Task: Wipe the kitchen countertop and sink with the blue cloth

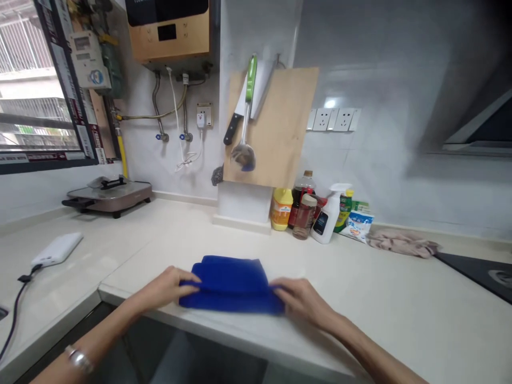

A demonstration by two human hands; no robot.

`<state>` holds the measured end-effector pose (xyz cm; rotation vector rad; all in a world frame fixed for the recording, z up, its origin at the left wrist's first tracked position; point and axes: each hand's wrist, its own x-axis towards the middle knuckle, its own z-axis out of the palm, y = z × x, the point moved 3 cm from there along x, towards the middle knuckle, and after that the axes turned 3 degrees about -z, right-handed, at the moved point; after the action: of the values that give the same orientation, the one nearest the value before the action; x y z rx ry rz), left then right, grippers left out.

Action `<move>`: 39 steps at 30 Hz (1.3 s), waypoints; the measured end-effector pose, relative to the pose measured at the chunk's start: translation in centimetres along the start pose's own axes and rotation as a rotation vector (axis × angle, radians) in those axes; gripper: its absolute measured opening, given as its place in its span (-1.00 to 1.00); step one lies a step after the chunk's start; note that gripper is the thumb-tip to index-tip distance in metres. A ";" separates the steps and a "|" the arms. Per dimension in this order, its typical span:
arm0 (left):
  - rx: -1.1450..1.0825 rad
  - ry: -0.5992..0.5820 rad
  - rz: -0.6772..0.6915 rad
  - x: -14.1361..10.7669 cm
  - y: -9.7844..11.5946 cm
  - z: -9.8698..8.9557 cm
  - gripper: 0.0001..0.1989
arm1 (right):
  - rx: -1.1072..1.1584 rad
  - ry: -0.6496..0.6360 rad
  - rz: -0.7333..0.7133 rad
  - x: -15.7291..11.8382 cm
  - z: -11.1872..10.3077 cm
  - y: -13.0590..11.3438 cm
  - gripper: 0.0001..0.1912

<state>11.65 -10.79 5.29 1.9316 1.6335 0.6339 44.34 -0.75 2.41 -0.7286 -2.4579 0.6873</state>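
Note:
A blue cloth (pixel 234 274), partly folded in layers, lies on the white countertop close to its front edge. My left hand (pixel 170 288) pinches the cloth's left side between thumb and fingers. At the opposite side my right hand (pixel 302 301) grips the right end of the same fold, its fingertips partly hidden by the fabric and slightly blurred. The lower layer of cloth spreads out toward the counter edge beneath the held fold.
Behind stand a yellow bottle (pixel 281 209), a brown-tinted jar (pixel 304 217) and a white spray bottle (pixel 330 216). A beige rag (pixel 402 244) lies near the black cooktop (pixel 480 272). To the left are a power bank (pixel 58 249) and an electric pan (pixel 112 196). A cutting board (pixel 276 138) hangs behind knives.

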 end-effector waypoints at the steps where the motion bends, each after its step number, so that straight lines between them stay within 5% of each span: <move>1: -0.013 0.103 -0.035 1.0 -0.4 -0.5 -0.68 | -0.038 0.079 0.046 1.4 -0.5 0.7 -0.63; 4: -0.041 0.373 -0.136 3.7 -1.8 -1.7 -0.44 | -0.296 0.354 0.089 5.5 -1.5 1.3 -0.53; 6: -0.050 0.479 -0.194 4.6 -3.3 -2.1 -0.30 | -0.439 0.365 -0.036 8.0 -0.3 0.3 -0.44; 10: 0.077 0.541 -0.237 3.7 -7.4 -2.5 -0.27 | -0.454 -0.110 -0.374 11.8 6.1 -2.6 -0.44; 13: 0.355 0.498 -0.291 1.7 -10.8 -2.6 -0.28 | -0.352 -0.377 -0.409 13.1 9.7 -3.2 -0.45; 15: 0.485 0.435 -0.343 0.5 -12.5 -2.4 -0.29 | -0.281 -0.432 -0.355 13.0 10.5 -2.5 -0.43; 19: 0.551 0.364 -0.407 -0.2 -13.9 -1.9 -0.30 | -0.260 -0.343 -0.229 9.7 9.1 0.4 -0.39; 25: 0.572 0.337 -0.430 0.7 -14.9 -1.7 -0.26 | -0.319 -0.186 0.049 2.6 3.6 4.8 -0.37; 30: 0.551 0.389 -0.390 0.8 -15.6 -1.8 -0.28 | -0.331 -0.301 -0.143 -0.7 -0.4 5.6 -0.43; 33: 0.541 0.412 -0.385 0.9 -15.4 -1.7 -0.28 | -0.379 -0.346 -0.301 -1.0 -0.6 5.4 -0.45; 39: 0.538 0.388 -0.444 1.0 -14.8 -1.1 -0.27 | -0.359 -0.355 -0.245 3.2 2.7 4.5 -0.41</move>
<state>0.13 -7.75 -3.59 1.7441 2.5967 0.4284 42.05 3.52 -1.29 -0.4425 -2.9784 0.3020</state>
